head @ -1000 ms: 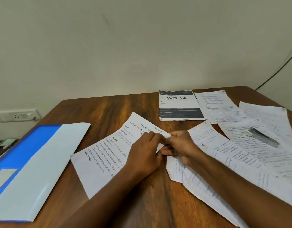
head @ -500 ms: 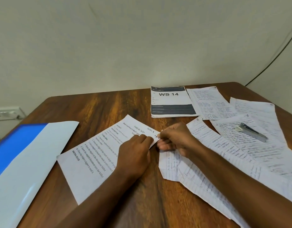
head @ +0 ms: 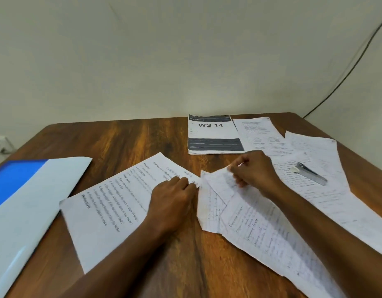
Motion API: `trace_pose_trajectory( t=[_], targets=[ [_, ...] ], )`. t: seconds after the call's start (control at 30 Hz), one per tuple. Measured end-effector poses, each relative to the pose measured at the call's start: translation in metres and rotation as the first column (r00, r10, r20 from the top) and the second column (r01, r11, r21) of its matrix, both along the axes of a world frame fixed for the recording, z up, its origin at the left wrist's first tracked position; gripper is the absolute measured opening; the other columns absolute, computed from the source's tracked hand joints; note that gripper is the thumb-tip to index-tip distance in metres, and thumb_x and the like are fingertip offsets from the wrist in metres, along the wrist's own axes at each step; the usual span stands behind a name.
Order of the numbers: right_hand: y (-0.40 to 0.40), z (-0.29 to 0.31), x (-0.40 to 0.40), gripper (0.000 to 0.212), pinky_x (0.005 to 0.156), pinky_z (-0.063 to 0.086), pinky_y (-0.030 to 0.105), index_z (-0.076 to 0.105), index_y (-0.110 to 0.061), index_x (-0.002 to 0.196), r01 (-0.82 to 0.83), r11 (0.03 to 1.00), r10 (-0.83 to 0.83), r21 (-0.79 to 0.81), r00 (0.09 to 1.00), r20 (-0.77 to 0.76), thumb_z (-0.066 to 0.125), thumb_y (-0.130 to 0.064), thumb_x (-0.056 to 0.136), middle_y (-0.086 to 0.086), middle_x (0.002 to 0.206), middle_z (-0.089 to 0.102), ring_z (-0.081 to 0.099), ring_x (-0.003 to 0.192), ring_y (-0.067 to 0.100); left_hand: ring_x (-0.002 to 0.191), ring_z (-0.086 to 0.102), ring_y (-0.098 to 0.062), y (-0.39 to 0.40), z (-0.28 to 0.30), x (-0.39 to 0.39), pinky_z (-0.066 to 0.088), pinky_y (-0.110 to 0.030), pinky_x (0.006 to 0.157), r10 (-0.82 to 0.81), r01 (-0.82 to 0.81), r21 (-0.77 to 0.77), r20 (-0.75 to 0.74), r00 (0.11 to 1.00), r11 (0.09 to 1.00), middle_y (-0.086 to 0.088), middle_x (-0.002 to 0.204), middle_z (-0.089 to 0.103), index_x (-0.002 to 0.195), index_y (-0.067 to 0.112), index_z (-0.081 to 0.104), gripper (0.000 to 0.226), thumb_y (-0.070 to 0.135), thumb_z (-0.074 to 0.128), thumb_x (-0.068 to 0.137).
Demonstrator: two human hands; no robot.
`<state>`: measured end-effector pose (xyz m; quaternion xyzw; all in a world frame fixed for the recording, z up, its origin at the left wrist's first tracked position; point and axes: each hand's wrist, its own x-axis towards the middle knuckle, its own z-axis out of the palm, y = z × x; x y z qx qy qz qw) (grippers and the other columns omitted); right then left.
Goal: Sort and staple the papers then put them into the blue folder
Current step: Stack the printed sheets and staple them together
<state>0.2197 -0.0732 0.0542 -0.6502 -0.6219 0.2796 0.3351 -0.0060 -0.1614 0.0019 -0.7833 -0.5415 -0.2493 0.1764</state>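
Since a sec ago: your right hand (head: 253, 172) has pulled away to the right and lifted the corner of the handwritten sheet (head: 250, 224); it's now pinched between thumb and fingers, corner curled up off the tabletop (head: 125, 143). Left hand (head: 175, 196) hasn't shifted much: rests on the printed sheet (head: 112, 209), fingertips curled at its top right corner. Can't tell if it pinches the edge or only pins it.

Step in hand, as I read it: sorting. Nothing stapled yet.

Other papers: WS 14 booklet (head: 214, 134) at far edge, more handwritten pages (head: 314, 190) to the right w/ stapler (head: 310, 174) lying on them. Blue folder (head: 20, 211) lies open at left, well apart from your hands.

Next: lift the handwritten sheet clear w/o creasing, lay it square on its pile, edges lined up before the stapler comes in.
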Motion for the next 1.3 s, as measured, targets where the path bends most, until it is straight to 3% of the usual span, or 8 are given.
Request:
trace_pose_trajectory(
  t=[0.1, 0.3, 0.47, 0.8, 0.97, 1.07, 1.17, 1.3],
  targets=[
    [0.010, -0.002, 0.038, 0.021, 0.084, 0.053, 0.032, 0.075, -0.016, 0.108, 0.081, 0.956, -0.220, 0.282, 0.833, 0.508, 0.078, -0.030, 0.092, 0.008, 0.108, 0.075, 0.072, 0.096, 0.025, 0.053, 0.059, -0.019, 0.002, -0.003, -0.002, 0.026, -0.025, 0.053, 0.002, -0.002, -0.012, 0.000, 1.000, 1.000, -0.003, 0.071, 0.069, 0.088, 0.012, 0.078, 0.018, 0.018, 0.090, 0.076],
    [0.017, -0.014, 0.099, 0.032, 0.074, 0.051, 0.037, 0.067, -0.010, 0.106, 0.241, 0.913, -0.408, 0.330, 0.577, 0.708, 0.080, -0.031, 0.086, 0.015, 0.113, 0.061, 0.062, 0.099, 0.031, 0.054, 0.061, -0.020, -0.001, -0.005, -0.009, 0.025, -0.024, 0.054, 0.029, -0.029, -0.004, 0.002, 1.000, 1.000, -0.004, 0.073, 0.071, 0.090, 0.012, 0.079, 0.020, 0.017, 0.090, 0.074],
    [0.020, -0.019, 0.110, 0.025, 0.088, 0.053, 0.042, 0.065, -0.015, 0.098, 0.285, 0.945, -0.309, 0.163, 0.609, 0.731, 0.075, -0.034, 0.086, 0.008, 0.104, 0.065, 0.060, 0.105, 0.031, 0.053, 0.061, -0.020, -0.002, -0.004, -0.009, 0.025, -0.024, 0.054, 0.030, -0.030, 0.007, 0.007, 1.000, 1.000, -0.005, 0.073, 0.071, 0.088, 0.011, 0.078, 0.019, 0.015, 0.090, 0.074],
    [0.033, -0.022, 0.112, 0.012, 0.089, 0.055, 0.046, 0.071, -0.015, 0.095, 0.230, 0.948, -0.314, 0.219, 0.569, 0.760, 0.071, -0.027, 0.094, 0.008, 0.094, 0.072, 0.066, 0.093, 0.029, 0.056, 0.062, -0.018, -0.005, -0.004, -0.015, 0.026, -0.025, 0.053, 0.053, -0.053, 0.005, -0.010, 0.999, 0.999, -0.004, 0.076, 0.072, 0.094, 0.012, 0.080, 0.020, 0.020, 0.088, 0.078],
    [0.025, 0.000, 0.080, 0.024, 0.082, 0.053, 0.036, 0.074, -0.019, 0.115, 0.117, 0.986, -0.165, 0.117, 0.774, 0.612, 0.072, -0.035, 0.097, 0.006, 0.111, 0.075, 0.071, 0.095, 0.028, 0.058, 0.059, -0.017, -0.004, -0.006, -0.014, 0.025, -0.027, 0.052, 0.064, -0.065, -0.008, -0.045, 0.997, 0.998, -0.002, 0.075, 0.067, 0.096, 0.015, 0.079, 0.020, 0.019, 0.088, 0.079],
    [0.004, 0.018, 0.045, 0.020, 0.085, 0.061, 0.045, 0.073, -0.020, 0.108, -0.117, 0.991, 0.127, -0.063, 0.973, 0.194, 0.071, -0.037, 0.098, 0.002, 0.103, 0.075, 0.072, 0.086, 0.021, 0.058, 0.058, -0.017, -0.003, -0.005, -0.013, 0.026, -0.027, 0.050, 0.069, -0.070, -0.011, -0.062, 0.996, 0.997, -0.001, 0.074, 0.067, 0.094, 0.015, 0.079, 0.018, 0.020, 0.088, 0.080],
    [-0.018, 0.023, 0.011, 0.020, 0.069, 0.061, 0.036, 0.077, -0.012, 0.106, -0.392, 0.893, 0.359, -0.219, 0.917, -0.175, 0.071, -0.029, 0.097, 0.013, 0.095, 0.077, 0.073, 0.078, 0.023, 0.058, 0.059, -0.017, -0.005, -0.003, -0.013, 0.025, -0.027, 0.051, 0.075, -0.076, -0.021, -0.080, 0.994, 0.997, -0.002, 0.074, 0.068, 0.091, 0.015, 0.079, 0.019, 0.021, 0.090, 0.077],
    [-0.025, 0.015, -0.026, 0.025, 0.071, 0.056, 0.032, 0.081, -0.009, 0.103, -0.508, 0.746, 0.431, -0.430, 0.861, -0.270, 0.072, -0.031, 0.096, 0.014, 0.098, 0.077, 0.072, 0.079, 0.021, 0.060, 0.060, -0.020, -0.006, -0.001, -0.014, 0.029, -0.028, 0.048, 0.084, -0.086, -0.017, -0.111, 0.990, 0.996, -0.002, 0.073, 0.066, 0.087, 0.015, 0.078, 0.015, 0.019, 0.089, 0.078]
  ],
)
